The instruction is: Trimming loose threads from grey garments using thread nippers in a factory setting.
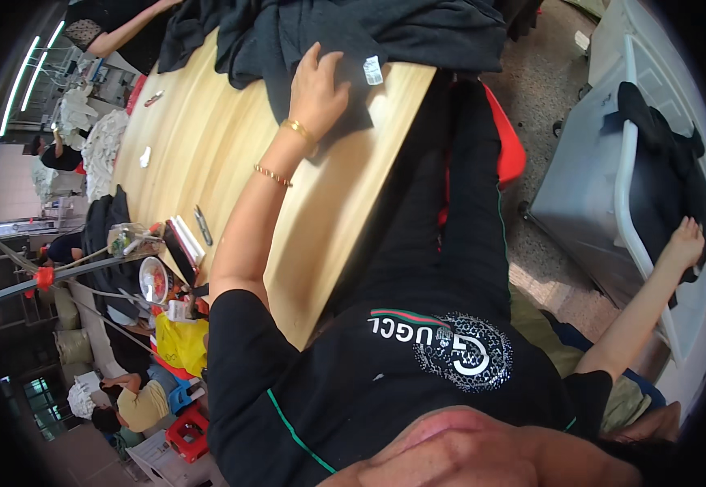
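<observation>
My left hand point(318, 85), with gold bracelets on the wrist, lies on a dark garment point(353, 40) with a white label point(373, 71), spread at the far end of a long wooden table point(207, 138). Its fingers curl onto the cloth and hold it. My right hand point(684, 242) reaches out to a grey plastic bin point(588, 178) on the floor at the right. It grips a dark cloth point(661, 154) that hangs over the bin's white rim. My black printed shirt fills the lower middle of the view.
On the table's left edge lie thread snips point(202, 225), a stack of flat cards point(184, 238) and a bowl point(156, 280). A yellow bag point(181, 341) hangs below. A red seat point(512, 146) stands beside the table. Another person's arm point(130, 28) reaches in at top left; others sit at left.
</observation>
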Action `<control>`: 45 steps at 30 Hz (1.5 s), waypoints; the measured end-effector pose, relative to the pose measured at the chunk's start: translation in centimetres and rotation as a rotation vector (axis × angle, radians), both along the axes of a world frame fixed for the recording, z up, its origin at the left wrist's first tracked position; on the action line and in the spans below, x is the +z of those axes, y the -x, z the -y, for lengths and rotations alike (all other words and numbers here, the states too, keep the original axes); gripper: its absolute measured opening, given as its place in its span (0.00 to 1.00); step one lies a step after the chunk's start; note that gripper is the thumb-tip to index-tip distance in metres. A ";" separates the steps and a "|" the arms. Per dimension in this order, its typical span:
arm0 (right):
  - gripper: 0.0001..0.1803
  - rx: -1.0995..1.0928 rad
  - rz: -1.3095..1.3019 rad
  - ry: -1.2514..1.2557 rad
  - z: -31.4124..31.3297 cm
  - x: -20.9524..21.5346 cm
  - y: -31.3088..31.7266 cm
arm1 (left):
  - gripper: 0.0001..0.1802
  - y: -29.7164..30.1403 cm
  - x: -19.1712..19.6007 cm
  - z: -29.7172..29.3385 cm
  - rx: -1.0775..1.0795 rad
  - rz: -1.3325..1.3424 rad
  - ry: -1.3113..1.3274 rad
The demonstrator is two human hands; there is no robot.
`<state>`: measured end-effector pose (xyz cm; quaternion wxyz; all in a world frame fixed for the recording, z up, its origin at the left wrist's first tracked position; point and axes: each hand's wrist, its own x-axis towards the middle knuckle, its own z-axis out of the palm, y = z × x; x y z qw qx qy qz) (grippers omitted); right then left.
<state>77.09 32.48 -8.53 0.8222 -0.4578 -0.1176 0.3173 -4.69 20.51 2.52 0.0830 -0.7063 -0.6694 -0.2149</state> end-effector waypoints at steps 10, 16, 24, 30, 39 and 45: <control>0.31 0.637 0.799 0.088 13.3 -0.2 39.6 | 0.33 6.0 0.3 -12.7 0.165 -0.054 -0.058; 0.33 0.932 1.089 0.189 19.5 -6.1 44.6 | 0.36 7.8 1.4 -17.7 0.183 -0.269 -0.090; 0.33 0.924 1.402 0.126 18.9 -5.9 45.4 | 0.36 14.5 3.8 -24.1 0.260 -0.521 -0.190; 0.32 0.915 1.461 0.158 18.8 -5.2 45.7 | 0.36 13.9 4.3 -28.3 0.250 -0.813 -0.135; 0.30 0.942 1.432 0.215 18.4 -5.0 45.9 | 0.20 13.7 6.4 -30.9 0.362 -0.693 0.065; 0.30 0.938 1.439 0.218 18.7 -5.3 46.2 | 0.21 11.7 10.5 -25.8 0.113 -0.201 -0.114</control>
